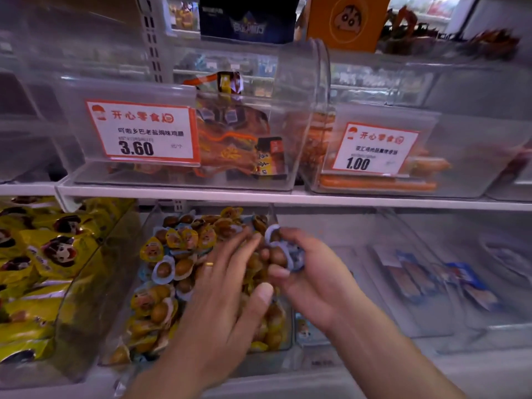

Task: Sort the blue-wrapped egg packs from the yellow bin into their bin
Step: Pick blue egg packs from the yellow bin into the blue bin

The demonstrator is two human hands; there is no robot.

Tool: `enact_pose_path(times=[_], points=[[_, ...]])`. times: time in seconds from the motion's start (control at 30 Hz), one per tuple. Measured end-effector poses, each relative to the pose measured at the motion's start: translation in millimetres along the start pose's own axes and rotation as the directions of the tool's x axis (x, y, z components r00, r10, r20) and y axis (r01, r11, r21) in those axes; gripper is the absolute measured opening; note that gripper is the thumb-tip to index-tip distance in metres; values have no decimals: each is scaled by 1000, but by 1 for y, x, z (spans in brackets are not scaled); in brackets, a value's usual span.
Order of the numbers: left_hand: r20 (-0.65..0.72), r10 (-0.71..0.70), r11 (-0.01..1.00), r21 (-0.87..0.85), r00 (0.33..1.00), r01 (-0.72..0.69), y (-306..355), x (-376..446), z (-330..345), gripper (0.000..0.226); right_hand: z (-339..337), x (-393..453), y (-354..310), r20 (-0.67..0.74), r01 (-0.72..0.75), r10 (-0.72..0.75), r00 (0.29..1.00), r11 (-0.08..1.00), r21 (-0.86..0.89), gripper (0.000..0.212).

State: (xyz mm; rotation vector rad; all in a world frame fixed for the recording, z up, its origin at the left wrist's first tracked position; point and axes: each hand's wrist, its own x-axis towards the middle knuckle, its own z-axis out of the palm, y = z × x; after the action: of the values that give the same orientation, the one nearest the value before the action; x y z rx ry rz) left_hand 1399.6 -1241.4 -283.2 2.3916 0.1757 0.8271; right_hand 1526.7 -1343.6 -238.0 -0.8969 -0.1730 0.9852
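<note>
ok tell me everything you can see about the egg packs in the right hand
The right hand grips a small bunch of blue-wrapped egg packs: clear plastic blisters with pale blue rims, each showing a brown egg. They are pinched between curled fingers and thumb, held above the right edge of the egg bin, close to the left hand's fingertips. Motion blur hides the exact count.

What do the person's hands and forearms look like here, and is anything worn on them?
Both are bare, with no gloves and no sleeves in view. The left hand wears a plain gold ring on one finger. The right hand shows no jewellery or watch.
</note>
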Motion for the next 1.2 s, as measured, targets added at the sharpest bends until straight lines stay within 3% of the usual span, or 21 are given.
enact_pose_path(times=[0.07,0.13,0.23,0.33,0.37,0.43,0.47,0.57,0.67,0.77,0.83,0.9,1.0,1.2], points=[[-18,-84,996,-21,996,83,-7,-1,-1,49,-27,6,-24,-118,96,-103,988,993,-69,7],[3,-137,987,85,991,136,-20,-1,-1,38,-59,15,-34,-289,131,-194,938,965,-225,7],[51,-176,954,256,983,158,-35,-3,-1,25,-94,31,-31,-467,19,-164,869,954,-301,13],[62,-204,929,328,977,173,-43,-2,-2,30,-95,45,-34,-408,-6,-40,912,994,-110,25],[64,-212,925,335,975,179,-45,-2,-3,32,-91,49,-35,-377,-10,-36,925,993,-118,33],[61,-225,922,335,972,193,-47,-1,-6,35,-86,57,-37,-376,-25,-85,923,960,-280,52],[54,-229,921,335,972,199,-48,-1,-7,36,-82,57,-34,-416,-30,-160,895,910,-414,51],[6,-235,887,409,972,212,-54,-2,-13,32,-70,53,-19,-351,34,-505,789,606,-795,18],[-20,-252,840,492,967,229,-65,-2,-24,27,-58,47,1,56,227,-647,761,184,-956,21],[-3,-230,818,541,973,195,-75,-6,-31,28,-31,33,17,500,413,-466,730,-282,-866,26],[7,-239,803,563,971,194,-78,-9,-36,30,-19,27,30,574,377,-273,772,-530,-759,32],[18,-273,792,571,962,215,-79,-12,-41,33,-12,23,41,514,278,-134,847,-712,-645,41],[40,-298,787,576,954,222,-80,-15,-47,35,-6,18,44,429,180,-84,899,-823,-538,42],[98,-290,780,601,952,176,-77,-18,-45,46,-6,15,37,344,171,-14,939,-849,-500,39]])
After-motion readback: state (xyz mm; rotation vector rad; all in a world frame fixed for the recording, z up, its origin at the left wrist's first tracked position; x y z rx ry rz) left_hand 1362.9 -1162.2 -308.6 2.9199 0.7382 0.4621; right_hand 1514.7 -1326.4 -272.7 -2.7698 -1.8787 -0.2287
